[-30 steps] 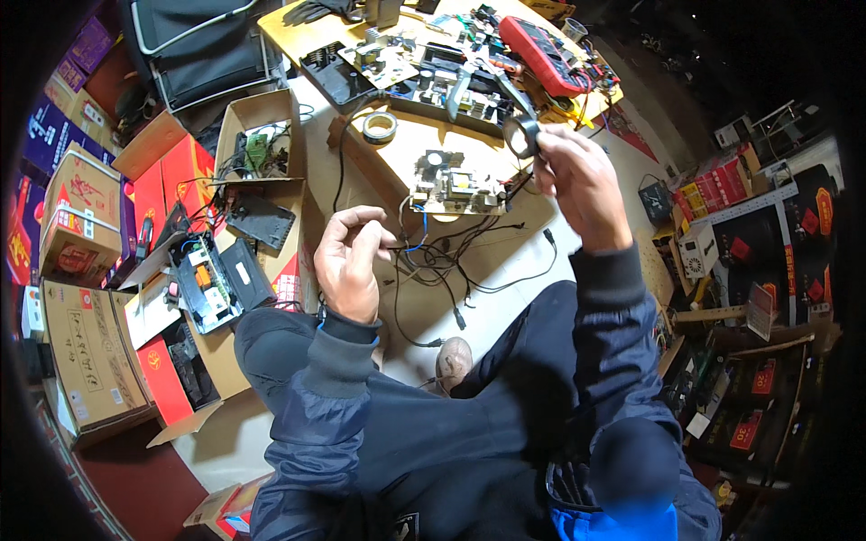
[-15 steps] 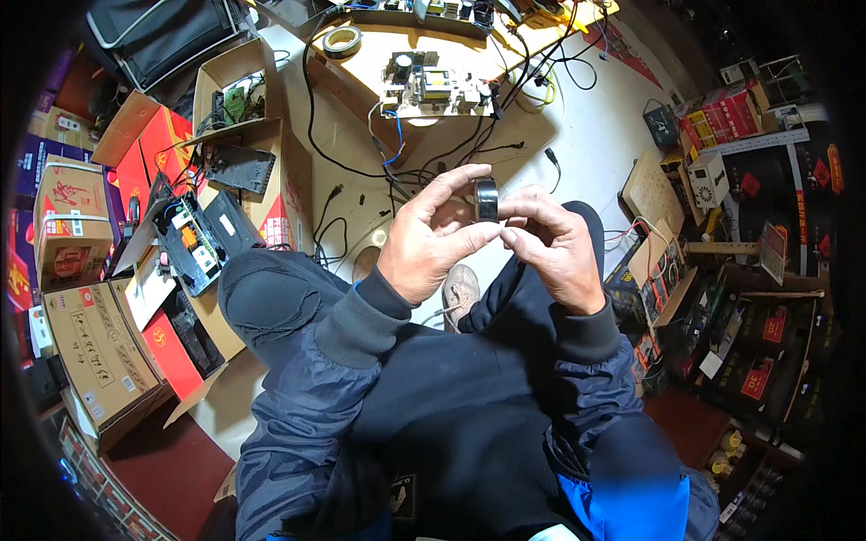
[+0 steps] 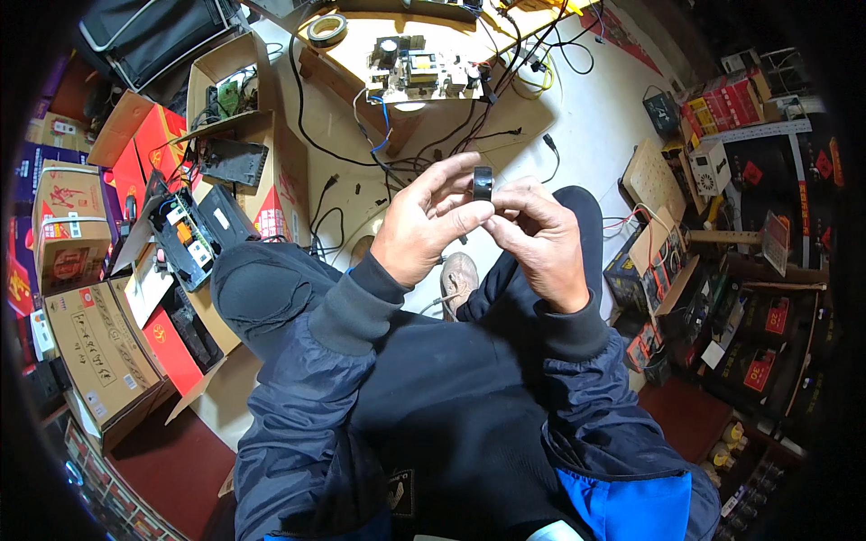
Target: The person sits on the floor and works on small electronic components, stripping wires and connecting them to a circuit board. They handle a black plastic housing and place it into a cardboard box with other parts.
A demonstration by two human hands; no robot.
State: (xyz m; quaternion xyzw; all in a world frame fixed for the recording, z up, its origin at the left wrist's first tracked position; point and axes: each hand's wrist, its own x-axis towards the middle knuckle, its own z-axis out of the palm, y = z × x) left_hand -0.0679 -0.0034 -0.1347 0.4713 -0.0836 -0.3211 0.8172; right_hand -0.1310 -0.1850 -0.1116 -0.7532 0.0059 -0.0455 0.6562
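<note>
Above my lap, a narrow roll of black tape [image 3: 483, 184] stands edge-on between my hands. My left hand [image 3: 413, 224] is closed on it, fingers behind and thumb in front. From the other side, the bent fingers and thumb of my right hand [image 3: 547, 245] press at the roll's right edge, close to my left thumb tip. Whether a loose tape end is pinched there is too small to make out. Beyond the hands, a bare circuit board [image 3: 422, 74] with tall components lies on the wooden worktop [image 3: 352, 63].
Another tape roll [image 3: 327, 31] lies on the worktop. Black cables [image 3: 424, 164] trail over the floor below it. Opened electronics [image 3: 185, 239] and cardboard boxes [image 3: 99, 352] crowd the left. Stacked boxes [image 3: 762, 347] and a wooden board [image 3: 654, 180] stand at the right.
Both hands and the tape have shifted slightly left in the picture, the right thumb a little closer to the roll. The worktop also sits higher and further left, as the view has moved.
</note>
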